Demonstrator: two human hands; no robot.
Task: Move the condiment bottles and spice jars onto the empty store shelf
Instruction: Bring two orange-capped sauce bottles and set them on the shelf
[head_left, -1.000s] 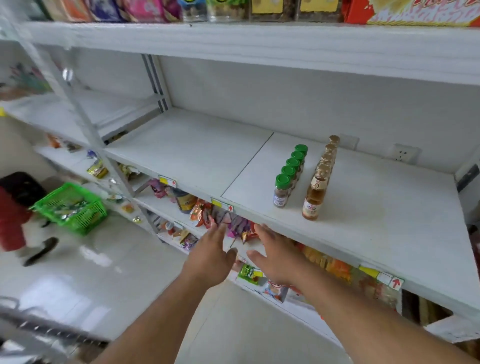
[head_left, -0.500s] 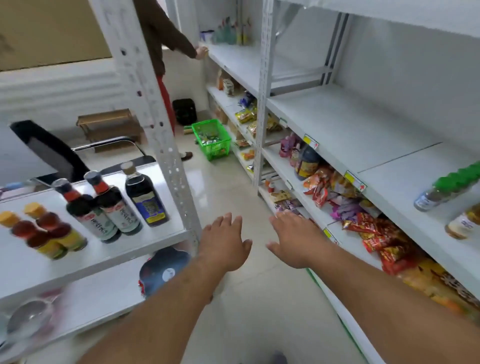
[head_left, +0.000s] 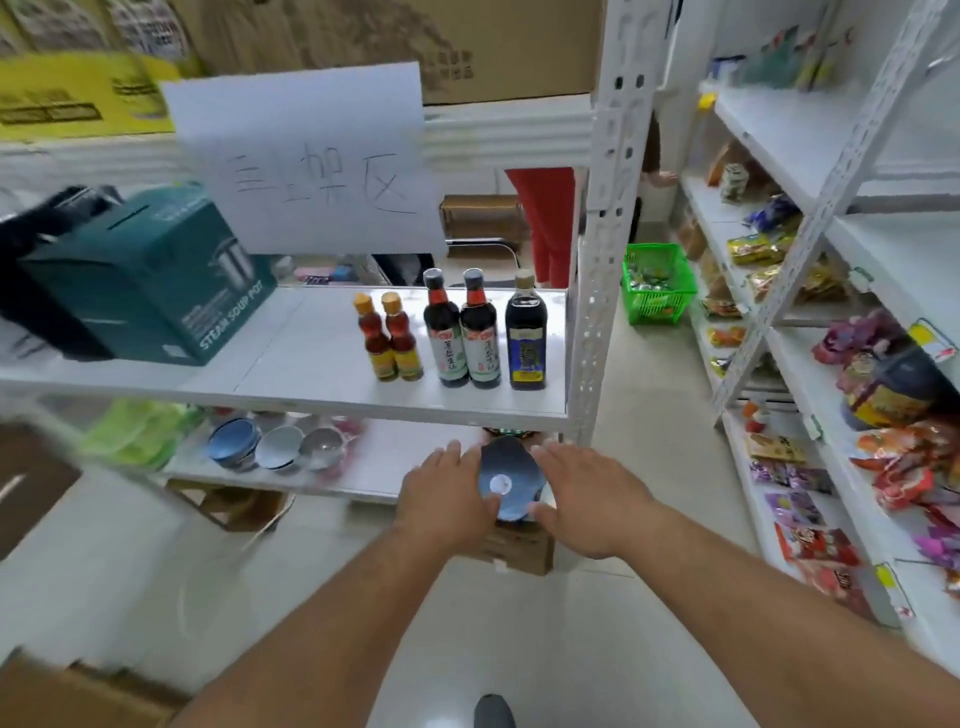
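Now we hold our left hand (head_left: 447, 501) and right hand (head_left: 592, 499) out flat, fingers straight, holding nothing, either side of a dark bowl (head_left: 511, 480). Farther back, five condiment bottles (head_left: 452, 332) stand in a row on the white rack shelf (head_left: 311, 364), beside a green box (head_left: 150, 280).

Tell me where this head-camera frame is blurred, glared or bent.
Head view: motion smear on the left edge, over the bowls and green bags; the five bottles stay fairly sharp; bright glare on the shelf behind them; wide-angle lens bows the right-hand uprights.

Five condiment bottles (head_left: 452, 330) on a white rack shelf (head_left: 311, 364), both hands (head_left: 524, 493) outstretched empty below it, fingers straight
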